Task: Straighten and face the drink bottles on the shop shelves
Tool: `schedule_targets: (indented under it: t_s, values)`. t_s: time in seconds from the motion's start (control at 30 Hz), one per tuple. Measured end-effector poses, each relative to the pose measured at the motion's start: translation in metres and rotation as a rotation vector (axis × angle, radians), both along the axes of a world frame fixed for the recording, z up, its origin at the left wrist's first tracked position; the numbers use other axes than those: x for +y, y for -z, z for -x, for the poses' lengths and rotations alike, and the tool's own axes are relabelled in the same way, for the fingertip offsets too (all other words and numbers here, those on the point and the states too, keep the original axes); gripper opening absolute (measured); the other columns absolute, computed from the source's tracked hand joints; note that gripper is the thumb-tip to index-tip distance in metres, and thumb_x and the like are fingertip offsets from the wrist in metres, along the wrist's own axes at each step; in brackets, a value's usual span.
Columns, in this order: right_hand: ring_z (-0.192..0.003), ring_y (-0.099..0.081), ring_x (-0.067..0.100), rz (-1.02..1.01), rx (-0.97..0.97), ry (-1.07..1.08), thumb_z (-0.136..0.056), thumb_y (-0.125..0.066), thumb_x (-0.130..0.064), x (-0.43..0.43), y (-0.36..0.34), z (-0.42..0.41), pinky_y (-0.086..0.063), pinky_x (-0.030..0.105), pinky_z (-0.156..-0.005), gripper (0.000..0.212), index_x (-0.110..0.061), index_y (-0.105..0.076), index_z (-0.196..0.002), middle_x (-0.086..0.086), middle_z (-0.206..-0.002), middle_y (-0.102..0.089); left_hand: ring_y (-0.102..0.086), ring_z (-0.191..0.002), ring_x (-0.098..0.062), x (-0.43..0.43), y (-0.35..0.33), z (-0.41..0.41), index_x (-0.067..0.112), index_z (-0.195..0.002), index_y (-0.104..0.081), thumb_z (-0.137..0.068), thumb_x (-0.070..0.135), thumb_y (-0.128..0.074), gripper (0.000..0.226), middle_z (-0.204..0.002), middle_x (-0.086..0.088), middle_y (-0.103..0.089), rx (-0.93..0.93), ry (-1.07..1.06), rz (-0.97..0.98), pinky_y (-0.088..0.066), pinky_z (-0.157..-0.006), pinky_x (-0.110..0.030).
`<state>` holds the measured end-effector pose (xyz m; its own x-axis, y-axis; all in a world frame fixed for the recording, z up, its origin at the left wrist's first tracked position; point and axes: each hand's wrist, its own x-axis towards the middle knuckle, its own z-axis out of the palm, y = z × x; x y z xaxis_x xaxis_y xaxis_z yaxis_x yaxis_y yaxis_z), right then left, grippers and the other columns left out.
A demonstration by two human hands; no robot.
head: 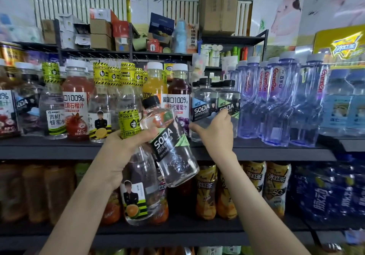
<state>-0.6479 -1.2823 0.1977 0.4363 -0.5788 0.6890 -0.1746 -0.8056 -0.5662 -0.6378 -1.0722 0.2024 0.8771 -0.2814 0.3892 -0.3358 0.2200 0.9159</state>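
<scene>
Now, left hand: holding two bottles at once in the lower centre of the frame, fingers and thumb clamping round both.
Yellow-capped bottle: hanging nearly upright in that hand, off the shelf, in front of the lower row.
Loose soda bottle: tilting, black cap pointing to the upper left, label facing out; also off the shelf.
Right hand: reaching up right of centre, thumb and fingers curling round the lower part of the soda pair; I cannot tell which of the two it is gripping.
Soda pair: standing upright on the upper shelf, between the grape juice bottle and the purple water bottles, labels facing front.
Done, by my reading: most of the upper row is standing straight and showing its labels; the tea bottles below are looking orderly.
Left, by my reading: both carried bottles are waiting for a slot; a dark soda label at far left is sitting skewed and probably needs turning. Roughly midway.
</scene>
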Motion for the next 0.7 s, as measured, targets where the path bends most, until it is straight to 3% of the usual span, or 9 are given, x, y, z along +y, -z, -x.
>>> schedule_targets:
  t_s: [0.07,0.13,0.23,0.3,0.37,0.43,0.53,0.63,0.7]
  values:
    - [-0.116,-0.046,0.031,-0.04,0.026,-0.063,-0.074,-0.074,-0.049,-0.006,0.0,0.005,-0.041,0.035,-0.091,0.079,0.001,-0.037,-0.123,0.016,-0.124,-0.046,-0.057,-0.079,-0.01,-0.002,0.002,-0.001,0.022,-0.063,-0.067,-0.067,0.025,-0.075,0.01,-0.057,0.019,-0.066,-0.001,0.014,-0.014,-0.04,-0.085,-0.037]
    - [-0.121,-0.043,0.028,-0.055,-0.006,-0.112,-0.08,-0.068,-0.049,-0.009,0.0,0.021,-0.04,0.033,-0.093,0.078,0.0,-0.034,-0.132,0.014,-0.13,-0.044,-0.061,-0.079,-0.006,-0.007,0.003,0.002,0.032,-0.058,-0.073,-0.06,0.032,-0.075,0.003,-0.065,0.017,-0.07,-0.003,0.034,-0.036,-0.039,-0.076,-0.031]
    - [-0.108,-0.052,0.013,-0.091,-0.064,-0.315,-0.079,-0.062,-0.056,0.004,-0.003,0.062,-0.043,0.021,-0.083,0.069,-0.016,-0.041,-0.132,-0.003,-0.118,-0.053,-0.062,-0.067,0.008,-0.019,0.004,0.011,0.033,-0.066,-0.074,-0.056,0.034,-0.074,0.01,-0.072,0.018,-0.071,-0.021,0.082,-0.066,-0.036,-0.067,-0.023]
    - [-0.094,-0.059,-0.001,-0.145,0.097,-0.559,-0.07,-0.063,-0.064,0.018,-0.002,0.088,-0.048,0.016,-0.077,0.063,-0.03,-0.049,-0.121,-0.015,-0.105,-0.061,-0.064,-0.067,0.009,-0.03,0.003,0.018,0.031,-0.076,-0.074,-0.053,0.036,-0.074,0.024,-0.077,0.018,-0.072,-0.042,0.115,-0.086,-0.039,-0.065,-0.019]
    - [-0.089,-0.062,-0.007,-0.179,0.222,-0.667,-0.069,-0.069,-0.061,0.02,0.002,0.101,-0.05,0.014,-0.078,0.051,-0.039,-0.05,-0.111,-0.02,-0.1,-0.065,-0.065,-0.07,0.007,-0.04,0.001,0.024,0.032,-0.073,-0.074,-0.052,0.038,-0.075,0.022,-0.079,0.017,-0.073,-0.053,0.139,-0.104,-0.04,-0.069,-0.021]
    - [-0.09,-0.065,-0.004,-0.267,0.193,-0.699,-0.067,-0.075,-0.056,0.012,0.003,0.107,-0.053,0.025,-0.084,0.051,-0.038,-0.054,-0.11,-0.018,-0.1,-0.069,-0.065,-0.072,0.007,-0.051,0.0,0.028,0.036,-0.071,-0.074,-0.05,0.042,-0.075,0.022,-0.08,0.019,-0.072,-0.071,0.161,-0.122,-0.04,-0.072,-0.021]
    - [-0.091,-0.07,0.016,-0.345,0.034,-0.692,-0.05,-0.079,-0.064,-0.001,0.0,0.113,-0.055,0.046,-0.084,0.074,-0.029,-0.059,-0.112,-0.008,-0.101,-0.072,-0.065,-0.086,-0.001,-0.067,-0.006,0.033,0.039,-0.077,-0.074,-0.049,0.052,-0.074,0.031,-0.084,0.02,-0.072,-0.066,0.191,-0.139,-0.042,-0.083,-0.027]
    - [-0.096,-0.066,0.019,-0.292,-0.125,-0.546,-0.052,-0.076,-0.061,-0.013,-0.009,0.113,-0.053,0.046,-0.088,0.079,-0.021,-0.056,-0.118,-0.007,-0.104,-0.07,-0.067,-0.09,-0.014,-0.075,-0.019,0.029,0.019,-0.104,-0.069,-0.048,0.06,-0.077,0.07,-0.09,0.007,-0.074,0.048,0.244,-0.095,-0.048,-0.091,-0.038]
    - [-0.101,-0.062,0.017,-0.274,-0.205,-0.419,-0.066,-0.078,-0.048,-0.028,-0.017,0.108,-0.049,0.038,-0.093,0.063,-0.019,-0.055,-0.117,-0.008,-0.106,-0.066,-0.07,-0.075,-0.012,-0.076,-0.027,0.028,0.009,-0.1,-0.063,-0.055,0.053,-0.072,0.064,-0.081,0.002,-0.075,0.097,0.28,-0.063,-0.054,-0.083,-0.035]
